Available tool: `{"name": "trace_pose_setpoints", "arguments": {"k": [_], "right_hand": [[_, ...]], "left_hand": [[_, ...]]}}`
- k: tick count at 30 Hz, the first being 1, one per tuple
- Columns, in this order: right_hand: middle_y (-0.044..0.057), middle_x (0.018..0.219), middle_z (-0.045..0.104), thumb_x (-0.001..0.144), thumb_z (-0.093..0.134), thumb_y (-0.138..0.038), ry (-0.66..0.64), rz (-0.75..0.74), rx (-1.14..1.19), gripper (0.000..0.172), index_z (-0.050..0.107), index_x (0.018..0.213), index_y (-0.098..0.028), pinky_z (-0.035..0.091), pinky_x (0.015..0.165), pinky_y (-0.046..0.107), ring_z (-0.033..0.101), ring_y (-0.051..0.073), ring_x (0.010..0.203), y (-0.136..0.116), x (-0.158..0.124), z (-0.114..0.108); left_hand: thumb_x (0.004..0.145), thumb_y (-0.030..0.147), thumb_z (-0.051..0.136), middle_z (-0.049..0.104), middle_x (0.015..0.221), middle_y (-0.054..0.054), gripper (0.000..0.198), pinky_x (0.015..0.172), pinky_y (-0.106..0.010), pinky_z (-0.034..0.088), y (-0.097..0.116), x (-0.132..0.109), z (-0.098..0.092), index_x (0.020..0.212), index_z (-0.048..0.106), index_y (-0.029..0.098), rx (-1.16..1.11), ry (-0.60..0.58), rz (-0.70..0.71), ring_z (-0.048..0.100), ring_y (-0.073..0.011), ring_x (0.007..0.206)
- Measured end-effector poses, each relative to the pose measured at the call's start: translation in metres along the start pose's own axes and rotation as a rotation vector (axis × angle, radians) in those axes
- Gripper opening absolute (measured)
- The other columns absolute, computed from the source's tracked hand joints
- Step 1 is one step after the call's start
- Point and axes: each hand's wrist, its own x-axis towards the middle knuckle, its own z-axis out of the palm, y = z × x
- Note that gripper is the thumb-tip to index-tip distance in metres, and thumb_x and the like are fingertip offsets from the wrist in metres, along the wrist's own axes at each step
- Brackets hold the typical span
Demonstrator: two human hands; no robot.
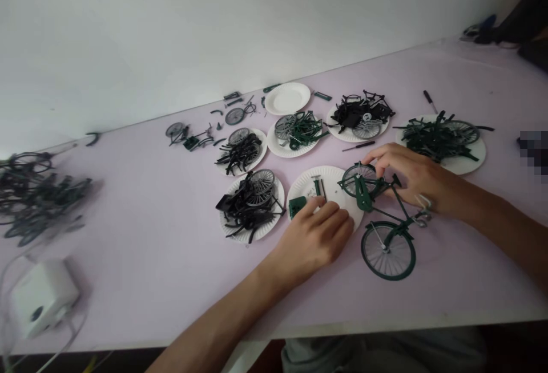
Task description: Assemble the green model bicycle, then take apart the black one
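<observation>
A green model bicycle (pixel 363 193), with grey spokes and silver handlebars, is tilted at the right of the front paper plate (pixel 342 176). My right hand (pixel 411 182) grips it near the rear wheel and saddle, thumb side partly behind the frame. Over the same plate, my left hand (pixel 319 236) has its fingers curled down and pressed together. Whatever lies under those fingertips is hidden. Just beyond them are a small green box-like part (pixel 297 206) and a thin green stick-shaped part with a pale crossbar (pixel 317 186).
Paper plates of bicycle parts surround my hands: black parts (pixel 250 207) left, green parts (pixel 443 139) right, more behind. One bare plate (pixel 287 99) stands near the wall. Screwdrivers (pixel 358 146) lie between plates. Assembled bicycles (pixel 38 196) pile up left, behind a white box (pixel 45 296) with cables.
</observation>
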Motion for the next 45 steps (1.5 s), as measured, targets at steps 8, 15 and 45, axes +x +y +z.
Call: {"name": "trace_pose_setpoints", "arguments": {"k": [8,15,45], "right_hand": [[0.005,0.152,0.056,0.09,0.061,-0.024,-0.171,0.014,-0.163,0.052,0.057,0.141,-0.031,0.045,0.117,0.047,0.057,0.031,0.137,0.005,-0.009,-0.019],[0.002,0.138,0.07,0.084,0.071,-0.029,-0.233,0.072,-0.239,0.063,0.056,0.145,-0.039,0.065,0.083,0.043,0.074,0.033,0.11,0.006,-0.026,-0.046],[0.002,0.085,0.079,0.085,0.077,-0.032,-0.098,0.42,0.799,0.009,0.076,0.083,-0.024,0.063,0.07,0.028,0.076,0.019,0.079,-0.084,-0.007,0.003]], "left_hand": [[0.104,0.01,0.052,0.07,0.09,-0.008,0.014,0.075,-0.037,0.049,0.001,-0.001,-0.002,0.099,0.064,0.009,-0.107,-0.03,-0.061,0.062,-0.0216,0.083],[0.1,0.011,0.062,0.071,0.096,-0.005,0.006,0.078,-0.032,0.052,-0.007,-0.005,0.007,0.105,0.062,0.015,-0.532,0.132,-0.267,0.065,-0.0173,0.088],[0.097,0.012,0.07,0.08,0.091,-0.002,0.014,0.085,-0.046,0.057,0.018,0.007,-0.014,0.098,0.061,0.023,-0.623,0.576,-0.275,0.071,-0.0158,0.072]]}}
